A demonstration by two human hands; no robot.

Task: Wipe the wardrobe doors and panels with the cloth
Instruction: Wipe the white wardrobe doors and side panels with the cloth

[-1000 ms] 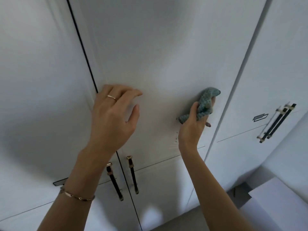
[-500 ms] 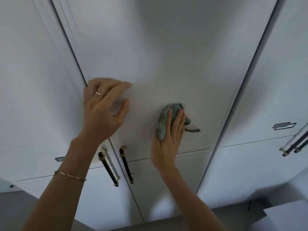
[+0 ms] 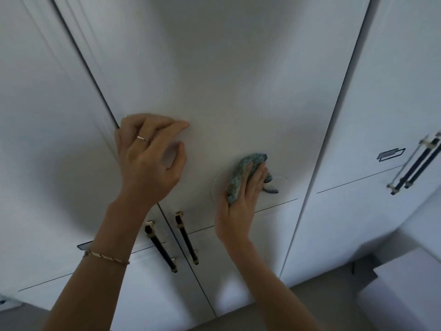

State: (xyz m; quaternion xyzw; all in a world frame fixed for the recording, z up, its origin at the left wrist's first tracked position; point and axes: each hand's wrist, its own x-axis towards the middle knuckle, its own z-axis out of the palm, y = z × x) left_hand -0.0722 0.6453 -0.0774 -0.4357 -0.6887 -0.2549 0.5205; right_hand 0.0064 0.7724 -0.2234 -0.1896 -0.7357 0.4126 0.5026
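Wardrobe door (image 3: pixel 238 80) fills the middle of the frame, white and tall. I see my left hand (image 3: pixel 148 158) at centre left, raised, its fingers (image 3: pixel 176 125) loosely curled, tips touching the panel, holding nothing. My right hand (image 3: pixel 241 201), lower centre, presses the teal cloth (image 3: pixel 243 170) flat against the door with straight fingers (image 3: pixel 259 175).

Place: home, prob. bedroom/dressing area
Evidence: tall white wardrobe doors (image 3: pixel 238 80), floor to above view, narrow gaps betw. panels
Hardware: black bar handles (image 3: pixel 186 237) w/ gold ends, paired at door seams
Floor: grey floor (image 3: pixel 317 292) at wardrobe base
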